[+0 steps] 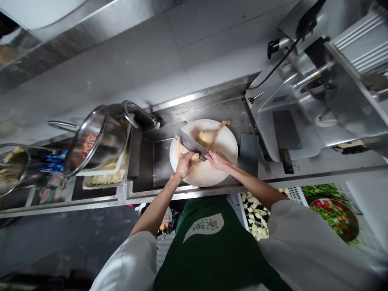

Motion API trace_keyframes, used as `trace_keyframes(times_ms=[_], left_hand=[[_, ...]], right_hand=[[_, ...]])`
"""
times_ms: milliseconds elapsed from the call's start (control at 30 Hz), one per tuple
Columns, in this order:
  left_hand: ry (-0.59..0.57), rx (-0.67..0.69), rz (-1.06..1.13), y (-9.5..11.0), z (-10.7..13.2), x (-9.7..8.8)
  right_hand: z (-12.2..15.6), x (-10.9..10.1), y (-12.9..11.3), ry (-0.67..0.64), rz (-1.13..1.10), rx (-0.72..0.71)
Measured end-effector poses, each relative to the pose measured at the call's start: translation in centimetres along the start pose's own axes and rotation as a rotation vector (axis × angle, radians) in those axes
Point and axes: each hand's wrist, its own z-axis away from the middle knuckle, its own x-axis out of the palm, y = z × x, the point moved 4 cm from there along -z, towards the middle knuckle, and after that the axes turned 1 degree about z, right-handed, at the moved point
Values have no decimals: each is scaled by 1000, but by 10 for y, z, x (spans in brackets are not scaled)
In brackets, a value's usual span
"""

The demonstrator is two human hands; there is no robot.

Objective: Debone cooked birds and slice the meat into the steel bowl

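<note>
A round white cutting board (209, 176) lies across the sink. My right hand (218, 161) grips a cleaver (194, 144), its broad blade slanting up and left over the board. My left hand (184, 165) is closed on a pale chicken piece (195, 157) just beside the blade, and the fingers partly hide it. A narrow strip of chicken (178, 146) shows above the left hand, left of the blade. Behind the blade lies a larger chicken leg (207, 136), its yellowish foot pointing to the board's upper right edge.
A steel pot (117, 139) with chopped meat stands tilted at left, above trays of pale slices (109, 178). A second cleaver (286, 131) rests on the steel machine (315, 139) at right. Below are cut vegetables (256, 214) and a bowl of peppers (333, 216).
</note>
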Motion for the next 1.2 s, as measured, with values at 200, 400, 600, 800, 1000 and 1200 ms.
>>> trace_keyframes(times_ms=[200,400,600,800,1000,1200], left_hand=[[63,-6,85,-4,7,9],[84,-86,109,-29,23,2],[141,-189,151,-47,42,-5],[155,-33,128,-53,56,0],[228,84,62,-60,86,16],[178,111,40,-45,82,26]], right_hand=[[19,11,1,-163,76,18],[-9,19,-36,-112,56,-16],[22,21,-38,-226,175,-1],[-3,34,-72,-195,201,-23],[7,24,-57,-220,178,52],[-3,26,-100,-50,264,61]])
